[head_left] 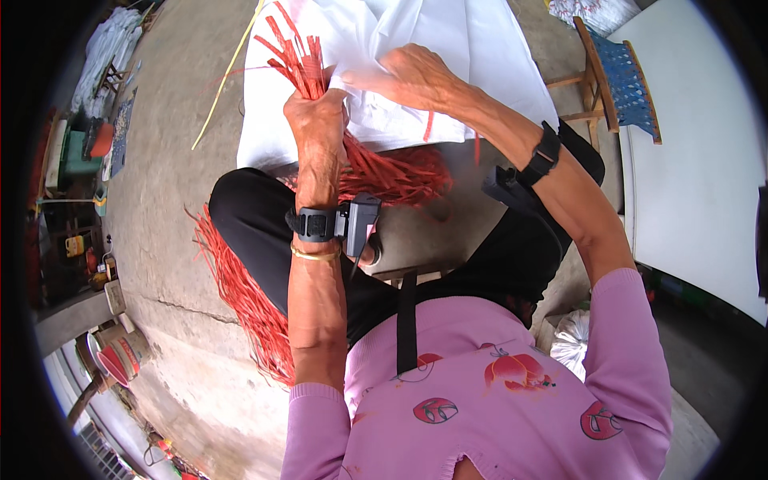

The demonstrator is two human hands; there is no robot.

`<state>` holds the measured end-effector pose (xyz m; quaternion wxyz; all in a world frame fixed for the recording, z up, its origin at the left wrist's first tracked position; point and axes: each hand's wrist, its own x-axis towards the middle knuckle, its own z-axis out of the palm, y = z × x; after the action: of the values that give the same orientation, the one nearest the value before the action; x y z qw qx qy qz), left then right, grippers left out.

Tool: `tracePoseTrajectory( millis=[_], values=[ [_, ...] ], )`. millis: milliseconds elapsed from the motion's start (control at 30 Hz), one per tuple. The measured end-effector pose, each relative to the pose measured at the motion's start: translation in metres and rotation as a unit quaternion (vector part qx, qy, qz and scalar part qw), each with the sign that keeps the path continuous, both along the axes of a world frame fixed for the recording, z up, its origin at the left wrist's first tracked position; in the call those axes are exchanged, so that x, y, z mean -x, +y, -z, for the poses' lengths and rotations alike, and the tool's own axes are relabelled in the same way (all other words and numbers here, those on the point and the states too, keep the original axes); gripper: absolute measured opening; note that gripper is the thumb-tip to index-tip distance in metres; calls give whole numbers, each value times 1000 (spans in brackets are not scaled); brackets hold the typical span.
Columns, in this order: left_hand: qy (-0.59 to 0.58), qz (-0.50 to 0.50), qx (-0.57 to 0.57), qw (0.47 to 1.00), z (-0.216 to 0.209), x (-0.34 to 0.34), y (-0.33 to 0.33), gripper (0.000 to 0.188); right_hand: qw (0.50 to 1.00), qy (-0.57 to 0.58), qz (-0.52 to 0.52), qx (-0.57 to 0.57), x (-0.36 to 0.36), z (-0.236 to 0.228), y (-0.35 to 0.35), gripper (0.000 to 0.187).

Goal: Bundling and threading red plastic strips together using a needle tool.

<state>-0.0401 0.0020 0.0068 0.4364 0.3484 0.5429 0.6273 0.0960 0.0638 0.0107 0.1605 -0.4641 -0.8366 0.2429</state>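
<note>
My left hand is closed around a bundle of thin red strips. Their cut ends fan out above the fist, and the long part hangs below it toward the right. Close beside it, on the right, my right hand hovers over a white cloth spread in front of me. The right fingers point toward my left thumb and are partly smeared by motion, so what they may hold does not show. A short loose red strip lies on the cloth's near part.
Beside my left leg hangs a long heap of red strips. A yellow strip crosses the concrete floor. A wooden chair with blue webbing stands at the far right, by a large white panel. Household clutter lines the left.
</note>
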Motion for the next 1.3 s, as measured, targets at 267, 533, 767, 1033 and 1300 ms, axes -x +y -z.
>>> tracePoseTrajectory(
  millis=[267,533,767,1033,1300],
  values=[
    [-26,-17,-35,999,-2,-1,-29,40,989,100,65,87,2,-4,14,67],
    [2,-67,2,998,41,-34,-5,20,997,41,69,6,9,-24,14,53],
    [-66,-179,23,981,70,-19,19,14,988,-81,69,-108,-15,-44,4,38],
    [-41,-210,-16,977,79,-7,18,26,964,-165,-20,-209,-8,-28,0,42],
    [190,-183,-152,952,19,-36,1,23,986,-4,-33,-164,-10,7,10,31]
  ],
)
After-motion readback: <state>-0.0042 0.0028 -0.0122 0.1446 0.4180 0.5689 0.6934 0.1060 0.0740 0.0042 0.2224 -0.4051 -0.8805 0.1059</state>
